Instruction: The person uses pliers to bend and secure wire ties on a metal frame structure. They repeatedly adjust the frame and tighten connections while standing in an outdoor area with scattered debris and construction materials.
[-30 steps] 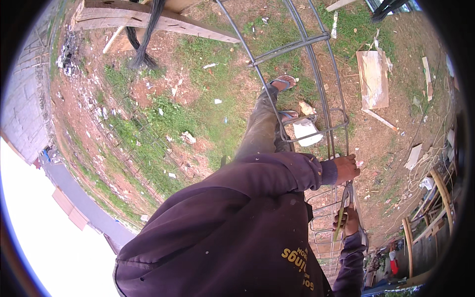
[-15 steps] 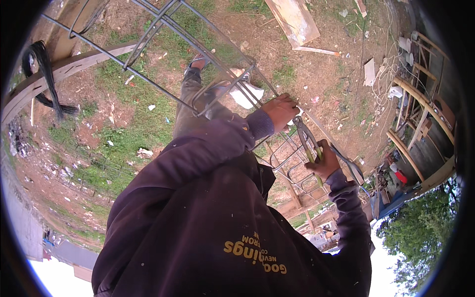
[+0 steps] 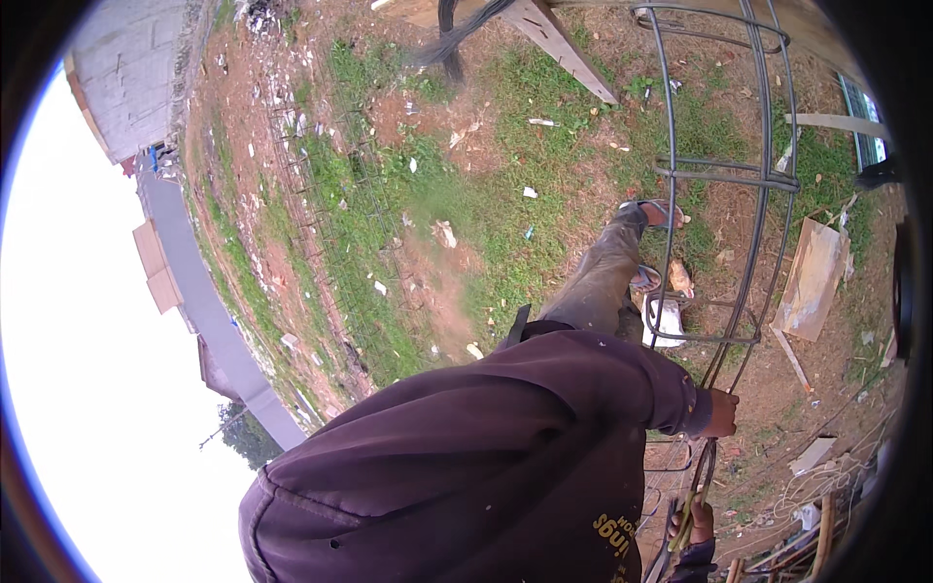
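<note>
My left hand (image 3: pixel 721 413) is closed at the lower part of a rebar cage (image 3: pixel 764 155), its fingers round the long steel bars. Square stirrups cross those bars at intervals. Just below, my right hand (image 3: pixel 695 522) grips a pair of pincers (image 3: pixel 688 525) by their yellow-green handles. The pincers' dark jaws point up toward my left hand and lie close to the bars. Any thin tie wire at that spot is too small to make out. My dark sleeve partly hides the cage.
A bundle of black wire (image 3: pixel 457 34) hangs at the top beside a wooden plank (image 3: pixel 564 53). A wooden board (image 3: pixel 812 277) and a white bag (image 3: pixel 665 321) lie on the grassy ground. More rebar mesh (image 3: pixel 340 194) lies to the left. Bamboo poles (image 3: pixel 826 534) stand lower right.
The view has swung round, so the cage now runs down the right side. My right hand still holds the pincers, whose jaws now line up with the bars. My left hand stays at the cage.
</note>
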Tool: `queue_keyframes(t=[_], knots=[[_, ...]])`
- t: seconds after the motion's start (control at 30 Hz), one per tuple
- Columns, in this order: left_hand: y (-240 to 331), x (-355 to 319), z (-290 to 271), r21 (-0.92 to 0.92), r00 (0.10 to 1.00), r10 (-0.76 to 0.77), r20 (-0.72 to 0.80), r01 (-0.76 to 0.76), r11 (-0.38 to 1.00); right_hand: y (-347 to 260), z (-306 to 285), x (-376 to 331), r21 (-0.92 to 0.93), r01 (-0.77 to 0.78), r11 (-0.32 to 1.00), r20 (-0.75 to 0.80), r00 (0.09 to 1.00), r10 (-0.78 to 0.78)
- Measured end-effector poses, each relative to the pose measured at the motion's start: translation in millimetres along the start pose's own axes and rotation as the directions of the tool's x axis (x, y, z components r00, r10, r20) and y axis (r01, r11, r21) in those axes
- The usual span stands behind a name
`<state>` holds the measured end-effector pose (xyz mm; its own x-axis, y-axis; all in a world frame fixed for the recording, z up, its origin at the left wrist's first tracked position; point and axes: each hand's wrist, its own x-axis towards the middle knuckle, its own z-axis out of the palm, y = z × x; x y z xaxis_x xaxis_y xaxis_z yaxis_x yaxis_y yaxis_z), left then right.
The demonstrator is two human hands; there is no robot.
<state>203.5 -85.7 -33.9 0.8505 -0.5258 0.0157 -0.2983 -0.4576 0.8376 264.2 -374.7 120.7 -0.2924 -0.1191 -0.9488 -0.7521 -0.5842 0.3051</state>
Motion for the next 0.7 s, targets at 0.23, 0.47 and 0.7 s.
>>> queue_keyframes(t=[0.23,0.47,0.7], knots=[[9,14,-6,0.051,1.0,0.013,0.027,-0.014,0.999,-33,40,-61,-0.993,0.043,0.108,-0.061,0.599,-0.798],[3,5,2,0.078,1.0,0.014,0.022,-0.016,0.997,-38,38,-39,-0.886,0.121,0.448,-0.145,0.845,-0.514],[2,11,-1,0.125,0.997,0.06,0.051,-0.066,0.99,-52,57,-70,-0.997,-0.038,0.064,-0.072,0.725,-0.685]])
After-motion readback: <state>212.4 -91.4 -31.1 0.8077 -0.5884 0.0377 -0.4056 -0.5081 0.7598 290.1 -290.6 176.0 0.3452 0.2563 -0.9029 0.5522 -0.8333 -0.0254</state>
